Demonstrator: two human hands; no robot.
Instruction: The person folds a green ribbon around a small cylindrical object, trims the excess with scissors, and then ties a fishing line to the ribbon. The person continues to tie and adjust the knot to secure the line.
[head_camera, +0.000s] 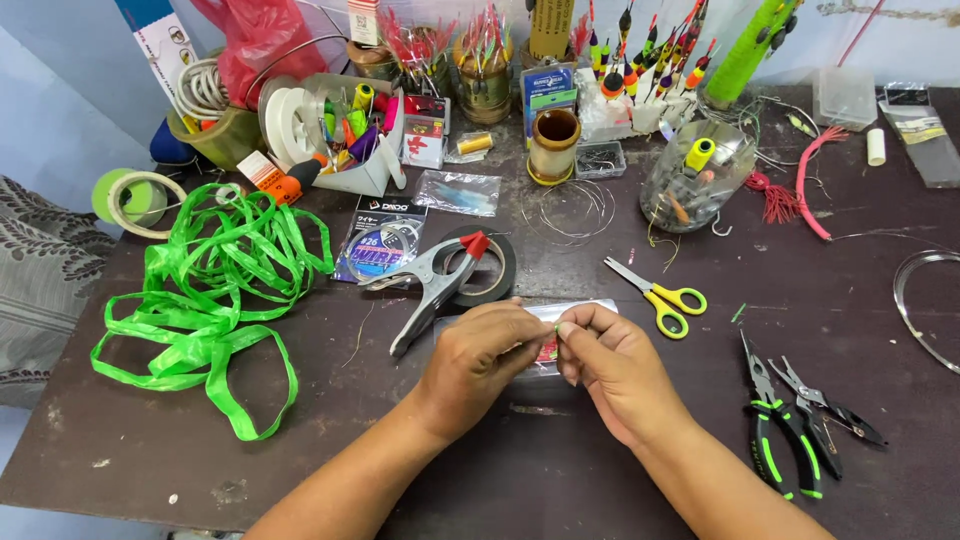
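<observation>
My left hand (478, 362) and my right hand (612, 365) meet at the middle of the dark table (400, 440). Their fingertips pinch a tiny green and red piece (552, 340) between them. The piece is too small to identify. Under the hands lies a clear plastic packet (590, 307), mostly hidden. Just beyond the left hand lie a metal spring clamp with red tips (432, 283) and a roll of black tape (497, 265).
Yellow-handled scissors (660, 297) lie to the right. Two pliers with green and black grips (795, 425) rest near the right front. A tangle of green plastic strap (215, 290) covers the left. Floats, jars, spools and small boxes crowd the far edge. A wire coil (915, 300) lies at far right.
</observation>
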